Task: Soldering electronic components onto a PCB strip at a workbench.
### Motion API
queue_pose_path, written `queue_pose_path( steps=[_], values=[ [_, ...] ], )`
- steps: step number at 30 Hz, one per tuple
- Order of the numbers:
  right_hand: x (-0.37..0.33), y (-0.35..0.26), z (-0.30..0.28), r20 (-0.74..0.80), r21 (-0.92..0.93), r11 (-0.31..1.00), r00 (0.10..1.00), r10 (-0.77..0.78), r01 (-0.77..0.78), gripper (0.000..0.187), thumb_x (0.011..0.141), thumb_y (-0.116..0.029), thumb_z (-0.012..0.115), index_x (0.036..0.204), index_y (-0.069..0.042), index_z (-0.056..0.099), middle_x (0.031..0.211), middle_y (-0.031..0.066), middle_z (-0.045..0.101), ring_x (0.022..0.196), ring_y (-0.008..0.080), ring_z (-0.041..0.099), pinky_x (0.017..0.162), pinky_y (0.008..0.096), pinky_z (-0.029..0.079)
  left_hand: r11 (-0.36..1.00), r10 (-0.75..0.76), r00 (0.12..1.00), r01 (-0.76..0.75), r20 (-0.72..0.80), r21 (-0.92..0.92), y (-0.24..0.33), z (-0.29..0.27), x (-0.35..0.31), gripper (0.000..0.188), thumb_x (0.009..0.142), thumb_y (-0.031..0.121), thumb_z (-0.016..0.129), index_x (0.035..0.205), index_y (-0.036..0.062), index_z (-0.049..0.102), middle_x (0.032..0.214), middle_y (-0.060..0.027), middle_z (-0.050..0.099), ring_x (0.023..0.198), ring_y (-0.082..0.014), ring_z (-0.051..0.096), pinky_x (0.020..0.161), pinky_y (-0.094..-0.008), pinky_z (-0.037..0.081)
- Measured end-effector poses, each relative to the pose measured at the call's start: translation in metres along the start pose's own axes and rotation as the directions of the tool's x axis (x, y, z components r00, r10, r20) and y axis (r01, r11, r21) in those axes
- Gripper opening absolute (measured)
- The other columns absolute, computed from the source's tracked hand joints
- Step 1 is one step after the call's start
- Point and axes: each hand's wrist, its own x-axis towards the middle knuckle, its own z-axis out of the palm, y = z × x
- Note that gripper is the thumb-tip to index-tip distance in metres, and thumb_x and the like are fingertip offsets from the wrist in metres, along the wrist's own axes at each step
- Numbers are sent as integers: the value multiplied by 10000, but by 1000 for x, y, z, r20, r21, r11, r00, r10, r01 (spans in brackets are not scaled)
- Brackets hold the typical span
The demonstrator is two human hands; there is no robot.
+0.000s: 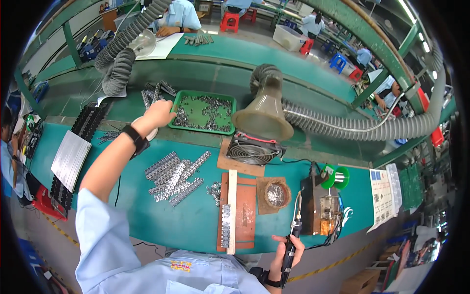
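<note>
My left hand is stretched forward to the left rim of a green tray, its fingers curled together at the edge. Whatever they may pinch is hidden. Small metal parts lie scattered in the tray. At the lower right, my right hand grips a black soldering iron, its tip angled upward. To the left of the iron is a reddish-brown board with a pale wooden strip on it. A row of small metal parts stands along the strip.
A pile of metal part strips lies mid-bench. A fan stands beneath a fume hood. Beside the iron are a round tin, a soldering unit and a green solder spool. Black racks and a metal plate lie left.
</note>
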Motion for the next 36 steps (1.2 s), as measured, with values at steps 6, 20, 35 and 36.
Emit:
queue_pose_path(
  steps=[6, 20, 35, 36],
  values=[
    [-2, 2, -12, -111, 13, 996, 990, 86, -86, 215, 838, -145, 533, 1015, -63, 443, 747, 104, 658, 766, 169, 576, 976, 397, 241, 920, -306, 910, 358, 279, -157, -5, 40, 35, 278, 716, 181, 617, 839, -68, 614, 847, -259, 601, 837, -358, 600, 721, -393, 488],
    [30, 7, -8, -61, -23, 997, 995, 74, -75, 219, 840, -151, 535, 1020, -63, 448, 748, 80, 659, 739, 151, 583, 1005, 403, 195, 962, -275, 960, 274, 61, 21, 0, 31, 41, 192, 693, 87, 586, 831, -39, 632, 863, -251, 604, 840, -368, 597, 741, -427, 482],
    [31, 14, -4, -69, -58, 997, 997, 42, -46, 225, 839, -132, 523, 1025, -50, 427, 743, 96, 654, 744, 158, 591, 1027, 426, 156, 995, -72, 960, 87, -272, 41, 30, 90, 52, 409, 797, 356, 564, 943, -23, 514, 973, -183, 453, 918, -332, 471, 756, -403, 431],
    [30, 16, -6, -88, -50, 997, 995, 50, -54, 221, 842, -135, 520, 1025, -51, 428, 740, 100, 653, 743, 161, 588, 1024, 427, 160, 987, -120, 947, 146, -299, 65, 33, 92, 53, 428, 802, 375, 555, 949, -25, 508, 989, -186, 447, 927, -330, 465, 751, -406, 428]
  ],
)
